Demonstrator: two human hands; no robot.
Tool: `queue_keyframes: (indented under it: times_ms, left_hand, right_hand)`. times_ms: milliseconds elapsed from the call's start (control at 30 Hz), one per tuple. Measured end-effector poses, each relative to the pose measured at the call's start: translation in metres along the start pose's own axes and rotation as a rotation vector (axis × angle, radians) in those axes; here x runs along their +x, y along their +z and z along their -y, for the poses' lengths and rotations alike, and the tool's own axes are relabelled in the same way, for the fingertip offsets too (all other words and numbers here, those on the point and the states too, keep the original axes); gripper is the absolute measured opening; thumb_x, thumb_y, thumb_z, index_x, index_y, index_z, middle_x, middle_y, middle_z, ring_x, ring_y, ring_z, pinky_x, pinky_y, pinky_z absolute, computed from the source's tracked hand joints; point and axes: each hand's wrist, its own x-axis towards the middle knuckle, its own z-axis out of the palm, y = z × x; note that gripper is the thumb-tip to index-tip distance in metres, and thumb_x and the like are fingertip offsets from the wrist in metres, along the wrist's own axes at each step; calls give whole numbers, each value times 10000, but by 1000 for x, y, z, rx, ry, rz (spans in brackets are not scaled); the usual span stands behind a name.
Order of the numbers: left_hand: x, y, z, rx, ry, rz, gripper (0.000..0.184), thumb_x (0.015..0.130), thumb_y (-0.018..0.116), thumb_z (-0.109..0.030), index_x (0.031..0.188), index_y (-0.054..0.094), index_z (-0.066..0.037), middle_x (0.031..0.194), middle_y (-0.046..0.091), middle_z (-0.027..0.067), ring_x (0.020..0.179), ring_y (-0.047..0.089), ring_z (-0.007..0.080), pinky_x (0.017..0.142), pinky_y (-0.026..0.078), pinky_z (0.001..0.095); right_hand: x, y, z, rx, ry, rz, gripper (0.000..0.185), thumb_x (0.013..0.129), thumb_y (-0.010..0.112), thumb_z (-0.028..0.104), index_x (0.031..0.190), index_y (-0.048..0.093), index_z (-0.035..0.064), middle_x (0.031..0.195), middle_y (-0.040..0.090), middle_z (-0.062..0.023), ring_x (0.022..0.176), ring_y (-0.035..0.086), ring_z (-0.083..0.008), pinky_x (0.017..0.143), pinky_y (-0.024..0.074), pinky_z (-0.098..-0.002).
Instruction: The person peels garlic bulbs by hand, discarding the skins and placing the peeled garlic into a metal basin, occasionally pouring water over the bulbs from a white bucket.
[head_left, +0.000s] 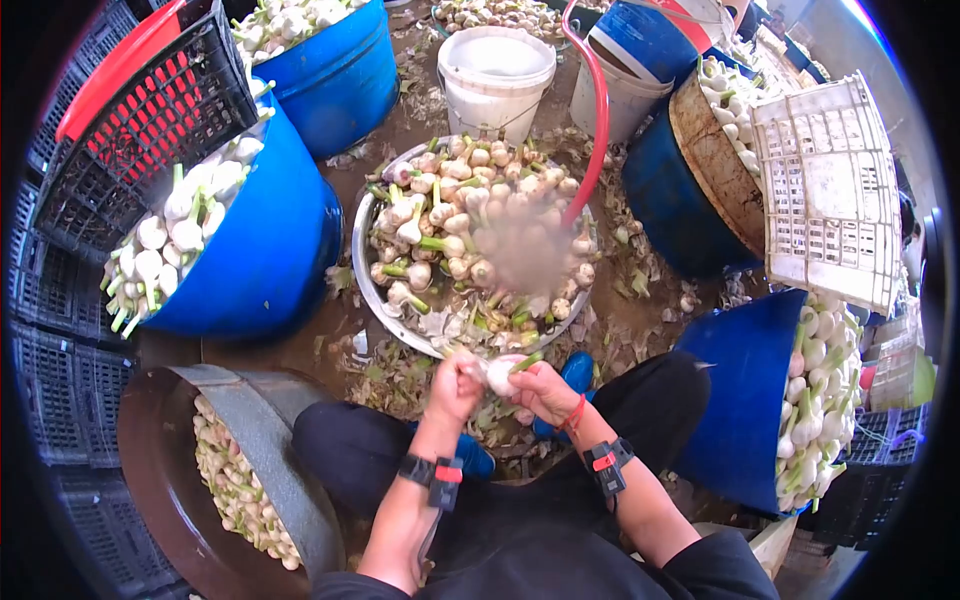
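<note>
My right hand [546,393] is closed around a white garlic bulb [499,377], whose short green stem points up and to the right. Close against the bulb's left side, my left hand [457,388] is closed in a pinch. A pale, blurred wisp that looks like garlic skin shows at its fingertips. Both hands are just above the near rim of a wide metal basin [366,285]. Many garlic bulbs [455,225] with cut stems fill this basin, along with loose skins near its front. A blurred spot covers part of the heap.
Blue tubs of garlic stand at left [265,235] and right [735,390]. A metal pan [290,430] at lower left holds small pale pieces. A white bucket [497,85] sits behind the basin; a red hose [600,120] arches over it. A white crate [828,190] leans at right.
</note>
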Motion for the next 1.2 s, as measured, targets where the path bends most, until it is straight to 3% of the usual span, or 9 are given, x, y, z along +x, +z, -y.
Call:
queue_keyframes:
  times_ms: [100, 200, 333, 567, 667, 900, 967, 1067, 1200]
  left_hand:
    - [0, 2, -3, 874, 338, -257, 57, 807, 539, -81, 851, 568, -56, 667, 546, -32, 517, 473, 48, 475, 416, 182]
    - [-23, 34, 15, 932, 491, -150, 239, 826, 566, -109, 1032, 579, 10, 774, 609, 24, 668, 572, 106, 631, 484, 221]
    - [-39, 58, 17, 1754, 854, -30, 133, 798, 588, -95, 887, 630, -5, 706, 619, 87, 628, 601, 127, 588, 482, 251]
    - [-43, 66, 23, 1626, 638, -152, 95, 775, 575, -85, 786, 613, 2, 646, 603, 83, 552, 575, 112, 526, 459, 239]
    - [-31, 47, 24, 1237, 536, -96, 110, 775, 553, -93, 747, 620, -10, 558, 571, 25, 472, 520, 88, 464, 421, 243]
    - [-29, 23, 36, 1452, 107, 161, 30, 773, 571, -53, 780, 577, -24, 663, 562, -18, 624, 521, 53, 562, 431, 214]
    - [-35, 65, 41, 614, 496, -95, 91, 741, 561, 5, 825, 569, -28, 706, 584, 8, 640, 524, 60, 609, 439, 212]
    - [-12, 32, 36, 982, 556, -7, 173, 719, 575, 32, 876, 560, -37, 740, 593, 24, 652, 549, 78, 631, 460, 230]
    - [-11, -6, 18, 1424, 114, 153, 174, 721, 610, 2, 889, 574, -23, 721, 596, 3, 647, 573, 102, 641, 474, 262]
  right_hand:
    - [-7, -1, 5, 89, -143, 114, 392, 775, 613, 122, 1123, 444, 56, 1063, 546, -66, 901, 565, -148, 736, 467, -256]
    - [0, -12, 4, 20, -219, -23, 375, 792, 565, 61, 1150, 454, 53, 1092, 538, -74, 961, 548, -163, 801, 455, -272]
    - [3, -16, 1, -463, -286, -86, 453, 743, 525, 18, 1186, 434, 33, 1038, 526, -41, 926, 515, -112, 828, 406, -243]
    - [6, -15, -11, -204, -317, -13, 323, 778, 531, 106, 1089, 505, 21, 995, 512, -30, 895, 491, -91, 765, 410, -225]
    - [2, 3, -2, -716, -435, -307, 252, 845, 510, 198, 1017, 540, 16, 1011, 524, -54, 905, 497, -100, 755, 412, -235]
    - [17, -9, 2, 286, -377, -121, 269, 932, 369, 266, 962, 538, 60, 925, 576, -45, 854, 545, -167, 760, 434, -309]
    - [22, -8, -11, 299, -355, -168, 263, 933, 369, 268, 970, 533, 65, 911, 572, -40, 839, 541, -159, 749, 431, -303]
    - [33, -2, -18, 326, -348, -308, 271, 933, 378, 301, 964, 526, 77, 874, 565, -25, 784, 539, -149, 716, 429, -289]
    - [51, 31, 0, -108, -475, -508, 214, 912, 384, 224, 921, 540, 78, 782, 555, -10, 714, 525, -95, 636, 426, -252]
